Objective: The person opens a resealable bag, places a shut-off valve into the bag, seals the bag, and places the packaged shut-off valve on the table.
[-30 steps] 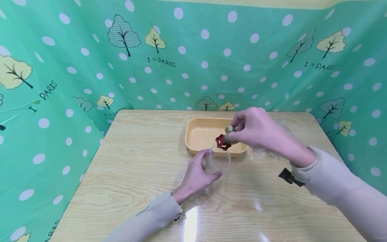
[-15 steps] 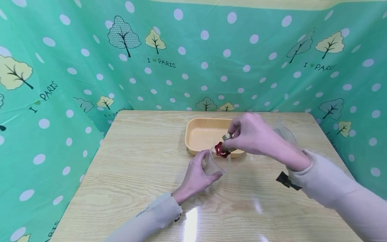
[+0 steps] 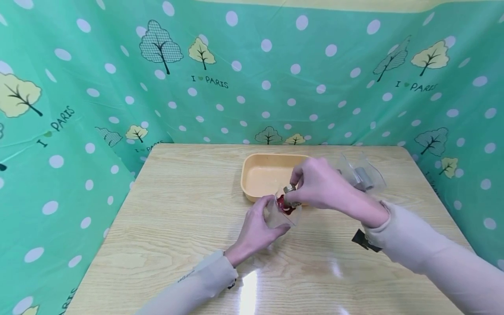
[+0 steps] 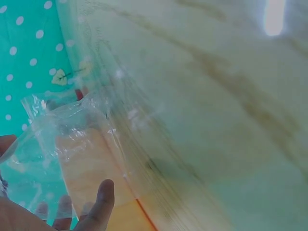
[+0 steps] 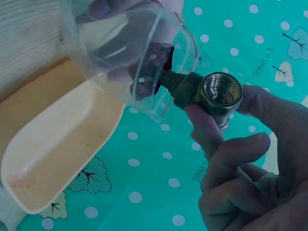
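My right hand (image 3: pixel 320 186) pinches a brass angle valve (image 5: pixel 192 91) with a dark red handwheel (image 3: pixel 284 204). In the right wrist view its threaded opening faces the camera, and the wheel end is inside the mouth of a clear plastic bag (image 5: pixel 113 48). The left hand (image 3: pixel 256 227) holds that bag with fingers and thumb apart, keeping its mouth wide. In the left wrist view the thumb (image 4: pixel 102 199) shows beside the crinkled plastic (image 4: pixel 72 122). Most of the valve body is hidden by the right fingers in the head view.
An orange-beige plastic tray (image 3: pixel 265 175) stands just behind the hands on the wooden table (image 3: pixel 177 210). To its right lie clear bags (image 3: pixel 364 177) with grey cylindrical pieces inside. A green dotted curtain (image 3: pixel 220 109) surrounds the table's back and sides.
The right hand has come down and slightly left, bringing the valve's red wheel into the bag mouth. The bagged pieces at right are now uncovered. The left hand stays in place.
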A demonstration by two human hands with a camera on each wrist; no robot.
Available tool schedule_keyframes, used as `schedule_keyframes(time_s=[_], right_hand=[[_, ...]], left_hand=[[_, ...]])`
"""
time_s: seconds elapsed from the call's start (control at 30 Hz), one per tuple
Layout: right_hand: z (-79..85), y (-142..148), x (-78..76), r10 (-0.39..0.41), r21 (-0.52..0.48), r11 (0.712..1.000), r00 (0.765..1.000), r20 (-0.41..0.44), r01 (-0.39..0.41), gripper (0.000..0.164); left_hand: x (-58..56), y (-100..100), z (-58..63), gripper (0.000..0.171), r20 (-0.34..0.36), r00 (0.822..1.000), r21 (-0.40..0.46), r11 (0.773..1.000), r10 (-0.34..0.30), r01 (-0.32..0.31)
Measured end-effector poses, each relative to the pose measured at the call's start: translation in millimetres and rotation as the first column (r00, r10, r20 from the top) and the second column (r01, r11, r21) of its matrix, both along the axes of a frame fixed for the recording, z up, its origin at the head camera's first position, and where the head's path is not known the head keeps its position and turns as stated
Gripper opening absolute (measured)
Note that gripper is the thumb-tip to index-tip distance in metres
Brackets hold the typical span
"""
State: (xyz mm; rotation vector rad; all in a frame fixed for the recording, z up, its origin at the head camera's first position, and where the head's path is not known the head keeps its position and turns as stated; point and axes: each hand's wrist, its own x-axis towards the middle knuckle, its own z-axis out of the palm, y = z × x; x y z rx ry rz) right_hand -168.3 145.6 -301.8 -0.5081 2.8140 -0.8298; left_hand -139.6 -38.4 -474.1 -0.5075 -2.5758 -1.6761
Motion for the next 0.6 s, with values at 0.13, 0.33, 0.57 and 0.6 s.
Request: schedule_keyframes(time_s=[0.13,0.33,0.57,0.6], right_hand=[[-3.5,-2,-0.5,-0.014,0.034,0.999,1.000,-0.008,0.015,0.016],[-5.0,-3,-1.0,-0.022,0.052,0.998,1.000,-0.010,0.023,0.018],[-13.2,-5,-2.8,-0.003,0.041,0.999,1.000,-0.011,0.003,0.018],[-14.8,-6,-2.8,0.000,0.043,0.999,1.000,-0.014,0.000,0.018]], left_hand=[[0.1,0,0.3,0.078,0.004,1.000,-0.005,1.000,0.004,-0.004],[-0.4,0,-0.2,0.078,0.002,1.000,-0.011,1.000,0.007,-0.007],[-0.3,0,-0.6,0.077,0.000,1.000,-0.010,1.000,0.007,-0.007],[-0.2,0,-0.9,0.076,-0.001,1.000,-0.011,1.000,0.009,-0.009]])
